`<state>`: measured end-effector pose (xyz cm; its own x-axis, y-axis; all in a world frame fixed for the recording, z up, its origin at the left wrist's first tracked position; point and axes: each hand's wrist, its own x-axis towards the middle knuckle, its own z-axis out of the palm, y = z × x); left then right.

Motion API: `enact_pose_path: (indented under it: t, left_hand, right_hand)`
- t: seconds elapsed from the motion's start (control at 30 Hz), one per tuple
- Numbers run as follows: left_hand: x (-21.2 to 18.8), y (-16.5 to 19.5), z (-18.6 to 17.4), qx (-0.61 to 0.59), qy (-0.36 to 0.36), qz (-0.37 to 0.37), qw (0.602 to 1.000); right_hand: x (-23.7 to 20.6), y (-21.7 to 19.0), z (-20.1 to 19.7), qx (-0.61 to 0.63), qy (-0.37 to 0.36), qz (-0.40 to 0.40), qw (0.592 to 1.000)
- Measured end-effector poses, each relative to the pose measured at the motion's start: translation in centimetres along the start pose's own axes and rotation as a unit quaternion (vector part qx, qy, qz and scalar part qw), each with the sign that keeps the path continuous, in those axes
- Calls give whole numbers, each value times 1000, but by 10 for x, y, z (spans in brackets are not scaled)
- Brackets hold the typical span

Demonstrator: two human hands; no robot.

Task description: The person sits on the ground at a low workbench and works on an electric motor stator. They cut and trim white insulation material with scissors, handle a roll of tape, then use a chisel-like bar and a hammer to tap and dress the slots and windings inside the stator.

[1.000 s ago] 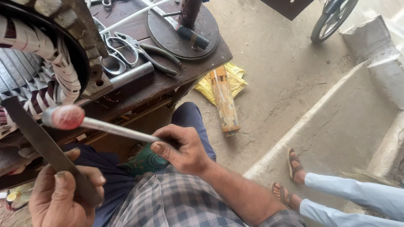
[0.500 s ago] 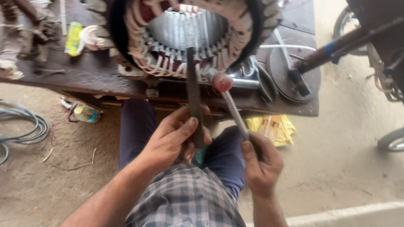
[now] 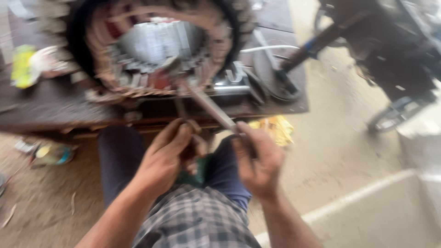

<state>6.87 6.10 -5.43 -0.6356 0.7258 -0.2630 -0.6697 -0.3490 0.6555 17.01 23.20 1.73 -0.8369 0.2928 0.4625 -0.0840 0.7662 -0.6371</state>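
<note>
The view is blurred by motion. My left hand (image 3: 167, 154) grips a flat dark metal bar (image 3: 180, 108) that points up toward the big motor stator (image 3: 151, 46). My right hand (image 3: 259, 158) holds the handle of a small hammer (image 3: 209, 105), whose head lies near the stator's lower rim, close to the bar's tip. The stator, a ring of slotted metal with pale windings, lies on a dark wooden workbench (image 3: 50, 108) in front of my knees.
A round dark metal plate with a rod (image 3: 280, 78) sits on the bench's right end. A yellow-green packet (image 3: 23, 66) lies at the bench's left. Yellow wrapping (image 3: 275, 128) lies on the ground under the bench. Dark machinery (image 3: 390, 50) stands at the right.
The view has swung from the right side of the bench to face the stator. Both hands have brought the bar and hammer up against the stator's lower rim.
</note>
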Motion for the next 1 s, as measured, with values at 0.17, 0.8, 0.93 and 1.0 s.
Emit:
enact_pose_path:
  t: [0.17,0.8,0.93,1.0]
  left_hand:
    - [-10,-2,0,-14,-3,25,1000]
    - [14,24,5,-77,-85,-23,993]
    - [25,32,7,-125,-75,-34,989]
    - [29,34,10,-141,-77,-32,986]
  right_hand:
    - [-6,-9,-12,2,-20,-50,999]
    - [38,-25,-9,-167,-18,-105,980]
    - [60,-34,-9,-213,-17,-140,967]
    - [70,-35,-8,-225,-21,-173,959]
